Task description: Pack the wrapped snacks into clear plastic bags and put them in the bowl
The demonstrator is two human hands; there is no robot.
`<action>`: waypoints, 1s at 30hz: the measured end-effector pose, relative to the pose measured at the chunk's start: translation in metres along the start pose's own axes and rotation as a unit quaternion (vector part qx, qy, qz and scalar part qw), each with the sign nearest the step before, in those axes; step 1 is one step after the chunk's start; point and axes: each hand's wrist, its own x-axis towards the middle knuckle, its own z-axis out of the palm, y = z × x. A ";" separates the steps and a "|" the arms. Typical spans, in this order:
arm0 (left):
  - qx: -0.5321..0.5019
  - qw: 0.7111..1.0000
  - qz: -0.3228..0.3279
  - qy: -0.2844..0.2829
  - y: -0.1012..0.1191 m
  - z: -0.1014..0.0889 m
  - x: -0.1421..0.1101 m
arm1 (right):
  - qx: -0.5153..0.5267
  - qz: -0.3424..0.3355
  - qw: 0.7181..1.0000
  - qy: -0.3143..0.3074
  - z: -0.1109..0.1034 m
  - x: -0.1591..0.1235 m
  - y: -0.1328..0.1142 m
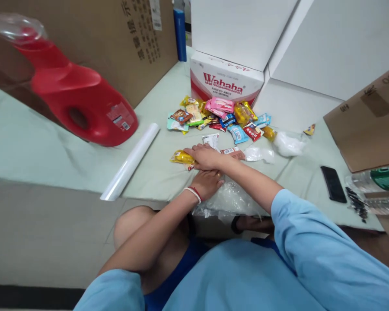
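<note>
Yellow wrapping shows on the packet (181, 157) at the fingertips of your right hand (205, 156), which lies palm down over its right end on the pale green surface (160, 175). Those fingers are stretched out and only slightly bent; you cannot tell from here whether they grip the packet or merely rest on it. Your left hand (209, 183) is just below, also palm down, fingers together and pointing right; its underside is hidden, so what it holds, if anything, cannot be told. A crumpled clear bag (235, 198) lies just right of it, at the near edge. Beyond your right hand are a white packet (212, 141) and, by the wrist, a brown one (234, 153). Farther back, bright snacks (222, 116) sit heaped before the Wahaha box (227, 82). A glossy white roll (131, 162) lies to your left, near the red jug (84, 103).
</note>
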 end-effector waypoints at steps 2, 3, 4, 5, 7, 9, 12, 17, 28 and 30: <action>0.007 1.000 -0.001 -0.007 -0.001 -0.003 -0.003 | 0.024 0.002 1.000 0.015 0.000 -0.007 0.002; 0.008 1.000 0.002 -0.007 -0.001 -0.005 -0.005 | 0.045 0.002 0.999 0.026 0.000 -0.012 0.004; 0.009 1.000 0.007 -0.005 -0.002 -0.006 -0.006 | 0.072 0.002 0.997 0.040 -0.002 -0.017 0.007; 0.010 1.000 0.012 0.000 -0.002 -0.006 -0.008 | 0.101 0.002 0.993 0.059 -0.005 -0.023 0.010; 0.014 1.000 0.018 0.015 -0.001 -0.006 -0.010 | 0.161 0.001 0.981 0.106 -0.014 -0.038 0.018; 0.020 0.999 0.020 0.031 -0.001 -0.005 -0.011 | 0.216 0.005 0.965 0.151 -0.025 -0.057 0.024; 0.020 0.998 0.024 0.046 -0.002 -0.002 -0.012 | 0.268 0.042 0.940 0.208 -0.037 -0.097 0.026; 0.001 0.999 0.022 0.032 -0.007 -0.003 -0.015 | 0.259 0.045 0.940 0.217 0.000 -0.169 0.021; 0.031 0.999 -0.022 -0.014 -0.013 -0.015 -0.022 | 0.135 0.070 0.986 0.074 0.031 -0.199 -0.003; 0.032 0.999 -0.022 -0.020 -0.013 -0.014 -0.021 | 0.125 0.080 0.987 0.067 0.023 -0.195 -0.010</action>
